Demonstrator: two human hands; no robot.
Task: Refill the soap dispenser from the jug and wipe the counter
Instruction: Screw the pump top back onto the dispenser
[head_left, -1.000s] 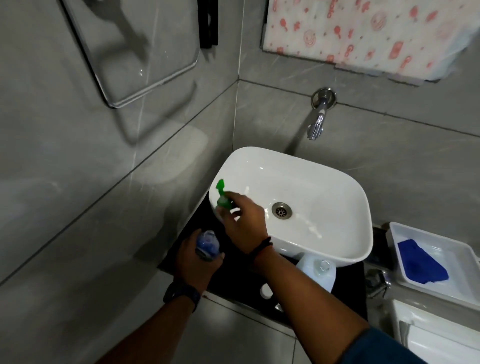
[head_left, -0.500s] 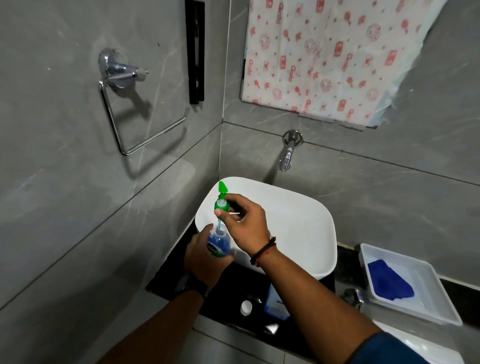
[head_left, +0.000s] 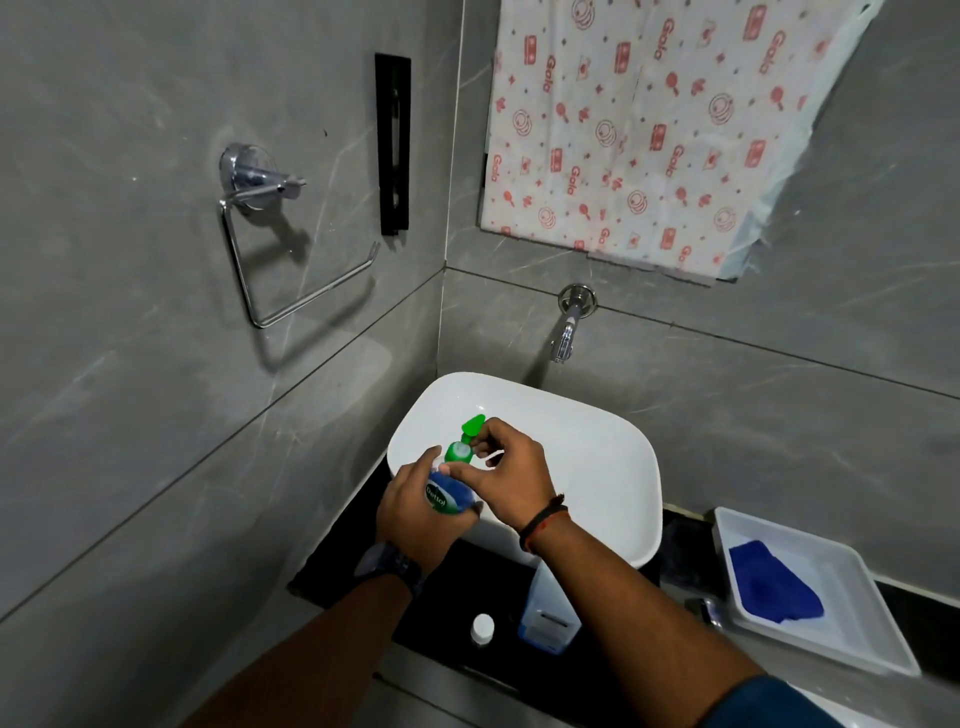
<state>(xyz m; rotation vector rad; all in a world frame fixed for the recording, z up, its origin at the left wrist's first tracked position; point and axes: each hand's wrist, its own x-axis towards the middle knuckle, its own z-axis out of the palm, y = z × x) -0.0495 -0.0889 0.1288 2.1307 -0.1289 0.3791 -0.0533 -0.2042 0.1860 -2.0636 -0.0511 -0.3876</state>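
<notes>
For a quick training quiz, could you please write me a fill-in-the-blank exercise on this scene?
1. The left hand holds the soap bottle over the ____.
2. The right hand grips the bottle's green ____.
3. The blue cloth lies in a white ____.
4. A small white cap sits on the black ____.

Missing words: sink; pump; tray; counter

Black counter (head_left: 358, 551): basin (head_left: 597, 467), jug (head_left: 550, 613), cap (head_left: 482, 627), tray (head_left: 852, 623).
</notes>
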